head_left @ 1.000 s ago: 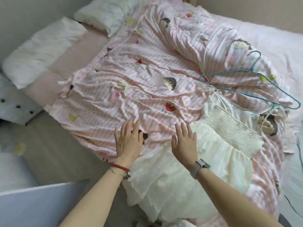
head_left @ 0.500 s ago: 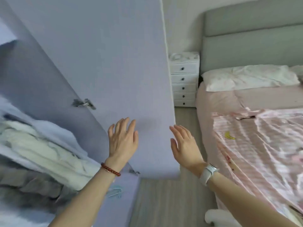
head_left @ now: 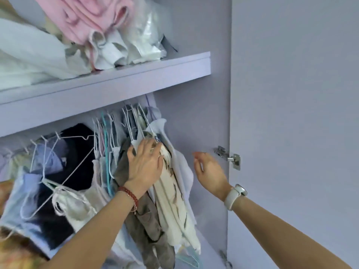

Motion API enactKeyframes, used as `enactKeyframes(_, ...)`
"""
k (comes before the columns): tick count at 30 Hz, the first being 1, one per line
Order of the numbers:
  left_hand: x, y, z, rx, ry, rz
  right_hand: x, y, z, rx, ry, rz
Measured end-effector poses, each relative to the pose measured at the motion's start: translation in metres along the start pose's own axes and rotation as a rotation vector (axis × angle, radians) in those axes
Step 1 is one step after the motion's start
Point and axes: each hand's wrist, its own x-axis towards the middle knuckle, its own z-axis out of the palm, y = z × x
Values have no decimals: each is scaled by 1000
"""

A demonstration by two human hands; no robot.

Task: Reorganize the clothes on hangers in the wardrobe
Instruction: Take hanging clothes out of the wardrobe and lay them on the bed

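Inside the lilac wardrobe a row of clothes hangs on thin wire hangers (head_left: 108,131) under a shelf. My left hand (head_left: 145,166), with a red bead bracelet at the wrist, lies flat with fingers spread on a cream patterned garment (head_left: 172,206) and a grey-brown garment (head_left: 143,226) at the right end of the row. It presses on them and grips nothing. My right hand (head_left: 208,171), with a white watch at the wrist, hovers open just right of a pale garment (head_left: 184,169), fingers loosely curled and holding nothing. Dark and light blue clothes (head_left: 58,171) hang further left.
The shelf (head_left: 120,80) above carries piled folded laundry, pink fabric (head_left: 85,18) and white cloth. The wardrobe's side wall (head_left: 196,117) is close to my right hand. The open door (head_left: 291,113) with a metal hinge (head_left: 229,157) stands at the right.
The view swung from the bed, past the wardrobe door, to the inside of the wardrobe. Both hands, empty throughout, rose to the hanging clothes; the left now rests on them.
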Motion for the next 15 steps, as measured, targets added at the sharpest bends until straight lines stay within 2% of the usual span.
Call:
enactKeyframes(6,27,-22,41,5,-183,-134,103,-20,37,-22,-181,-87)
enactKeyframes(10,22,-30,59,24,-150,-142,146,-26,64,-119,-284,-66)
enactKeyframes(15,17,-36,65,-7,-152,-179,173,-24,83,-222,-262,-64)
